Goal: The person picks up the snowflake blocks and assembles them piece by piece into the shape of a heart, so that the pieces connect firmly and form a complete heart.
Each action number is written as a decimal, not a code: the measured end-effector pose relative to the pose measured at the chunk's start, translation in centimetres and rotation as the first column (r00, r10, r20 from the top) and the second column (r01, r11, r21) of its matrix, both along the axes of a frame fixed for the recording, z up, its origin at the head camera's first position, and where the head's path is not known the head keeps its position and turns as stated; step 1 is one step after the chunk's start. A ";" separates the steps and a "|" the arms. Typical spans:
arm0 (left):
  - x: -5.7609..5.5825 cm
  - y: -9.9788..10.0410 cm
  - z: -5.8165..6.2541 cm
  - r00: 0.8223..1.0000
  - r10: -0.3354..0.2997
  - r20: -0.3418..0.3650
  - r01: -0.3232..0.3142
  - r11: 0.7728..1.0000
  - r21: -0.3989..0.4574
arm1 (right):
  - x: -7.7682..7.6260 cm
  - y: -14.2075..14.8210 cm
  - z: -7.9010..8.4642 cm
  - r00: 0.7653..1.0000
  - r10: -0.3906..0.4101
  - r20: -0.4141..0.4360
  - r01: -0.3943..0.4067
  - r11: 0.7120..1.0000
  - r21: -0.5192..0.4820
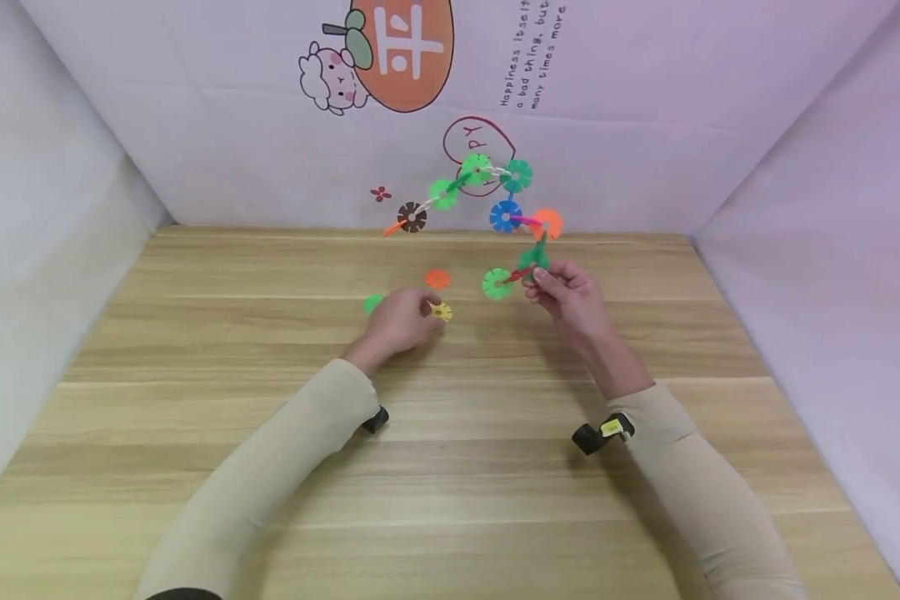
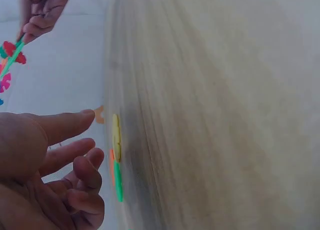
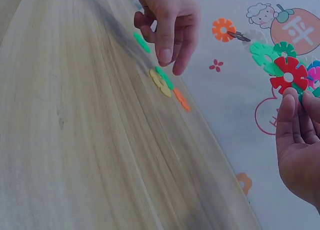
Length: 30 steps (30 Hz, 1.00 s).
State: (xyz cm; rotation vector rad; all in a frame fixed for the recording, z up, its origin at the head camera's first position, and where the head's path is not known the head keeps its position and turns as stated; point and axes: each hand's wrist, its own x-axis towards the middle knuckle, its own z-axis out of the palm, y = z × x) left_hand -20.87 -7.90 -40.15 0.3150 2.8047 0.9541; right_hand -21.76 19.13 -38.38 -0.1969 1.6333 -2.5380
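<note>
My right hand [image 1: 573, 304] pinches a dark green notched disc [image 1: 534, 261] between thumb and fingers. It belongs to a chain of interlocking snowflake discs [image 1: 506, 217] held up in an arch, with a light green disc [image 1: 497, 284] and a red disc [image 3: 288, 76] near the grip and an orange disc [image 1: 395, 227] at the far tip. Lower on the left, my left hand [image 1: 403, 321] hovers close over a loose yellow disc [image 1: 442, 312], thumb and fingers apart with nothing between them. In the left wrist view the yellow disc [image 2: 116, 138] lies just beyond those fingertips.
Loose discs lie on the wooden table [image 1: 450, 467] around my left hand: an orange one [image 1: 437, 278] behind the yellow, a green one [image 1: 372, 302] to the left, and another green one [image 3: 164, 77] beside the yellow. A printed white backdrop [image 1: 645, 108] rises behind the table's far edge.
</note>
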 end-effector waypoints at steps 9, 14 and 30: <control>-0.9 0.6 -0.5 0.999 -0.050 -0.012 0.046 0.977 -0.209 | 0.0 0.3 -0.7 1.000 0.018 0.019 -0.018 1.000 -0.020; -0.7 0.2 -0.5 1.000 -0.024 -0.007 0.023 0.984 -0.175 | 0.0 0.5 -0.8 1.000 0.017 0.017 -0.017 1.000 -0.014; 1.4 -0.9 -0.3 0.981 0.128 0.147 -0.184 0.853 0.489 | 0.5 -0.5 -0.9 0.998 0.031 0.045 -0.031 1.000 -0.007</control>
